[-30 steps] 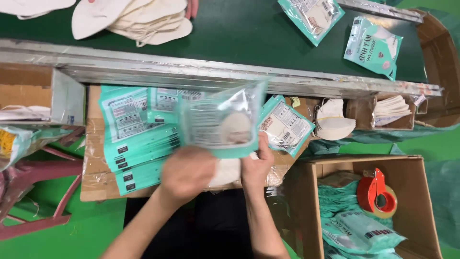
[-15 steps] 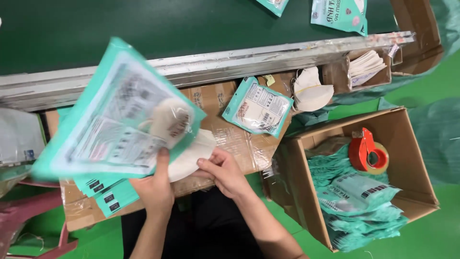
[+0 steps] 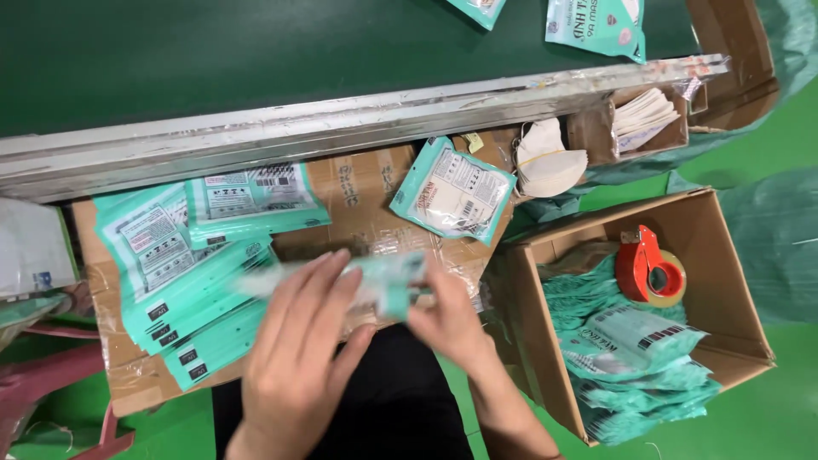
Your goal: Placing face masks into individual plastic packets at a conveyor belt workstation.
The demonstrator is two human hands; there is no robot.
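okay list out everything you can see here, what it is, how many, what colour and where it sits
conveyor belt: one, dark green, across the top
metal rail: one, silver, along the belt's near edge
pouches on the belt: two partly in view, teal, top right
empty pouch stack: several, teal, fanned on the left of the cardboard work surface
filled pouch: one, teal and white, centre of the cardboard
loose masks: a few, white, below the rail
open carton: one, brown, right, holding a pile of teal packed pouches
tape dispenser: one, red, in the carton
blurred pouch: one, teal, between both hands
left hand: holding it
right hand: holding it
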